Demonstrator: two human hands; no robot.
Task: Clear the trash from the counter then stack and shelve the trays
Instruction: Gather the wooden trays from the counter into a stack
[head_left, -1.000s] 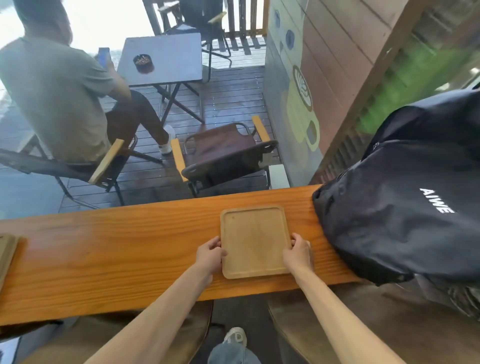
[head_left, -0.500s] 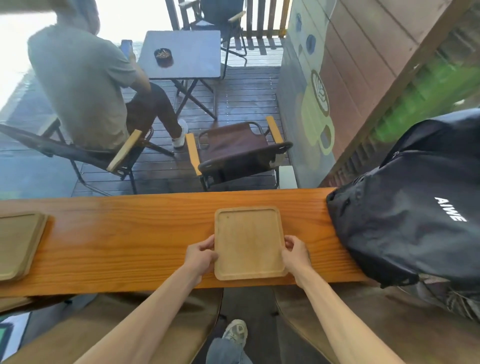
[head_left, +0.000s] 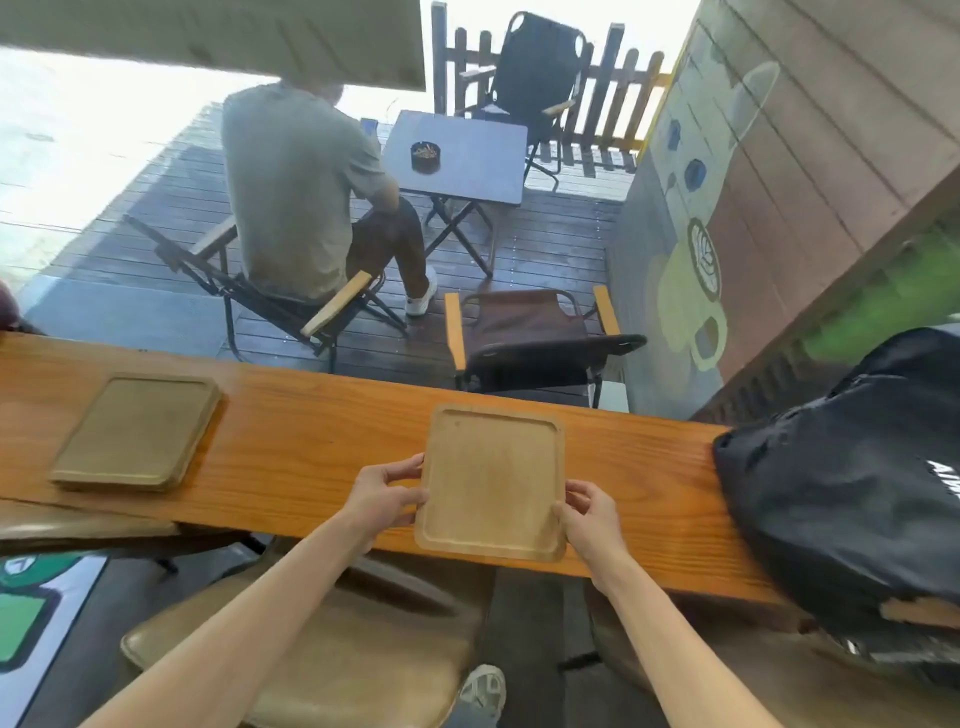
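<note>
The view has swung left since a second ago: the stack of darker trays (head_left: 136, 431), then only a sliver at the left edge, now lies fully in sight on the far-left part of the counter (head_left: 311, 441), and the black bag (head_left: 841, 483) has slid toward the right edge. The light wooden tray (head_left: 493, 478) has come nearer the person; its near edge now overhangs the counter's near edge, where before it lay wholly on the wood.

The left hand (head_left: 382, 496) grips the tray's left rim, thumb over the top and fingers curled beneath. The right hand (head_left: 589, 514) clasps the near right corner the same way, fingers partly closed around the rim. The tray sits between them, well apart from the darker stack and near the bag.

The counter is a long plank of orange-brown wood. Beyond it lies a dark decked terrace with a seated person (head_left: 306, 192) in a grey shirt, folding chairs, a small table (head_left: 462, 156) bearing an ashtray (head_left: 425, 156), a picket fence and a painted wall on the right.
</note>
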